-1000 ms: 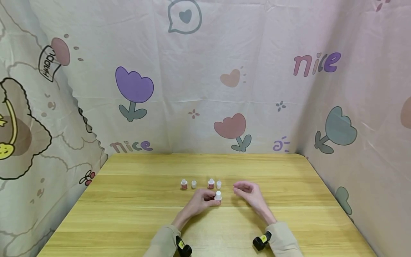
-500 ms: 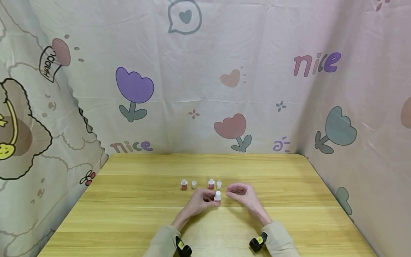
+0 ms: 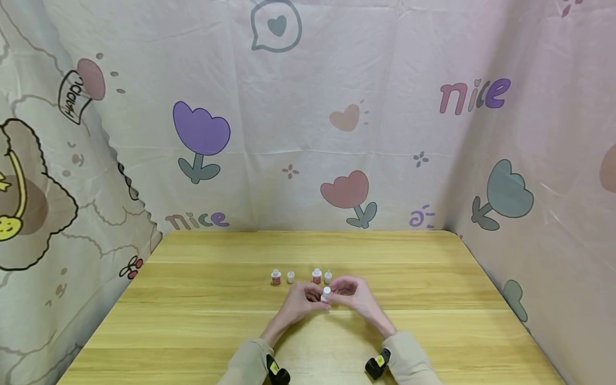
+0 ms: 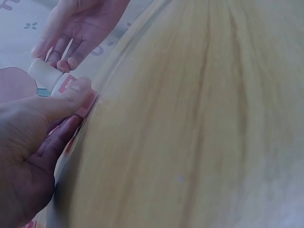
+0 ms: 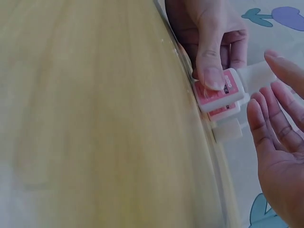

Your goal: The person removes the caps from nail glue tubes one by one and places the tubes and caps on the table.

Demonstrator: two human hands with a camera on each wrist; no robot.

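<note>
In the head view my left hand pinches a small bottle between thumb and fingers, low over the table. It has a pink label, a white shoulder and a tall white cap, which points up. My right hand is at that cap. In the right wrist view its thumb tip is right at the cap's upper edge, with the slightly bent fingers on the other side. The left wrist view shows the same cap beside the right fingertips, and the left thumb across the label.
Behind the hands stand two similar bottles, one at left and one nearer the middle. Beside each is a small white piece with a thin upright tip, one left and one right. A patterned cloth hangs behind the wooden table.
My right hand has moved left from beside the bottle up to its cap. The left hand keeps the bottle in nearly the same place.
</note>
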